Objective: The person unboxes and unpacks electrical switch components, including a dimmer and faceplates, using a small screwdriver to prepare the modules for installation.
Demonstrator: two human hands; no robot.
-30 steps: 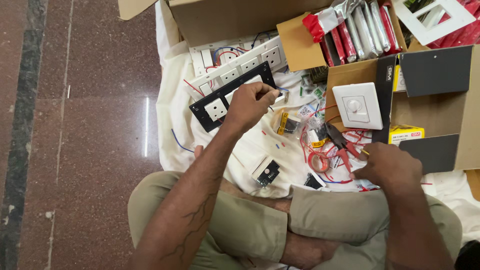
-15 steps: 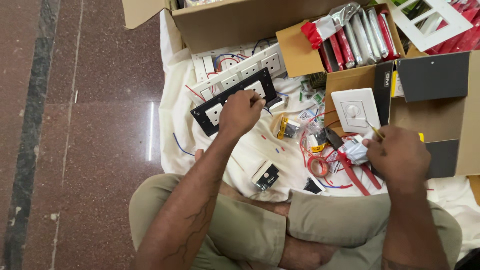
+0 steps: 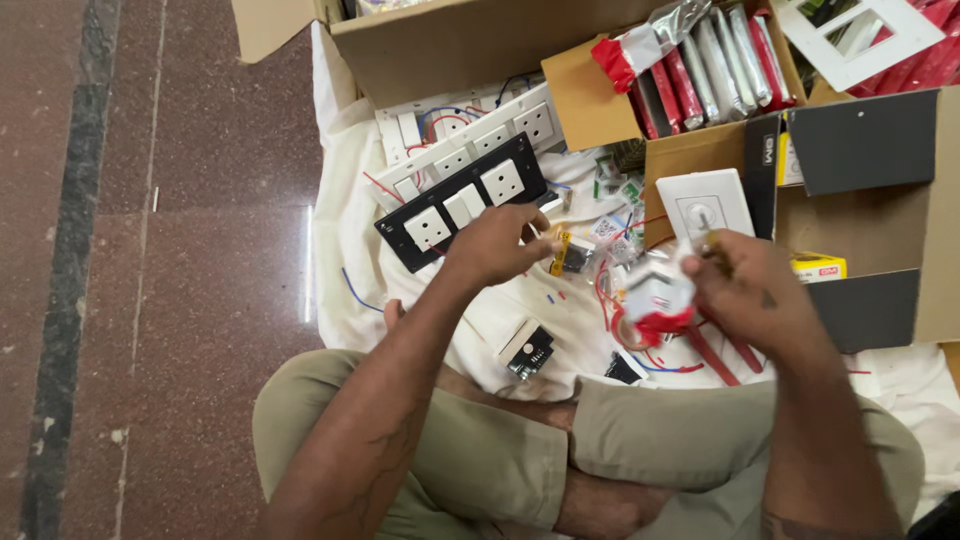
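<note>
Sitting cross-legged on a reddish stone floor (image 3: pixel 150 300), the person has a white cloth (image 3: pixel 350 230) spread out ahead of their knees, and everything lies on it. At the far left of the frame there is only the floor, with a dark stripe running top to bottom.

Left of centre, a black switch plate (image 3: pixel 462 200) with white sockets lies slanted on the cloth, and a white switch strip (image 3: pixel 470 150) with red and blue wires sits just above it, near a big brown cardboard box (image 3: pixel 470 45) at the top.

The left hand (image 3: pixel 495 243) hovers at the lower right end of the black plate, its fingers curled together around something small; I cannot tell what it is. Just right of that hand lies a small yellow and black part (image 3: pixel 570 255). Lower down, near the knee, a small black and white switch module (image 3: pixel 528 350) lies by itself.

Right of centre, the right hand (image 3: pixel 755 300) is closed around a white switch part with red wire (image 3: pixel 655 300), held above the cloth just over a red-handled tool (image 3: pixel 715 355). Above that hand a white dial plate (image 3: pixel 700 205) leans against an open carton (image 3: pixel 900 200). At the upper right, a box holds a row of red and silver packets (image 3: pixel 700 75), and a white frame plate (image 3: pixel 860 35) lies in the corner.
</note>
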